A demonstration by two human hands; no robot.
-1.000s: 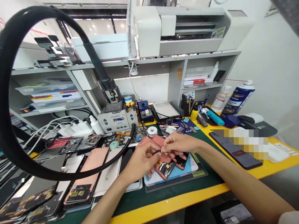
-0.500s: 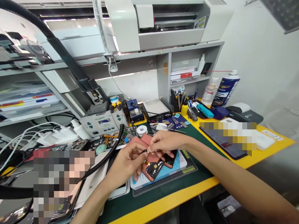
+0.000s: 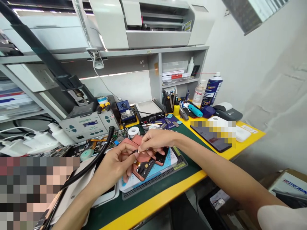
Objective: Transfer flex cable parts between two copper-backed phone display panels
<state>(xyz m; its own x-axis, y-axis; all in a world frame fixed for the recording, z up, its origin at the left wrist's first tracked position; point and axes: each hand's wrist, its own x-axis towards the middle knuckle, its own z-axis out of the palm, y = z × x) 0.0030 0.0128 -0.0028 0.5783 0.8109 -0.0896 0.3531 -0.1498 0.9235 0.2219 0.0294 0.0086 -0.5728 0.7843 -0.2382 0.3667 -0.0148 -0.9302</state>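
Two bare hands observed: I logged left hand [image 3: 112, 169] and right hand [image 3: 158, 139] closed, pinching a small black strip [image 3: 136, 151] above a matte copper phone back [image 3: 142, 157] on a blue mat [image 3: 155, 171]; view had swung rightward since earlier.

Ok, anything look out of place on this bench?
Yes: a black flexible hose lies loose across the work area. It runs over a pale phone back panel and right past the left hand, so it looks in the way rather than stowed.
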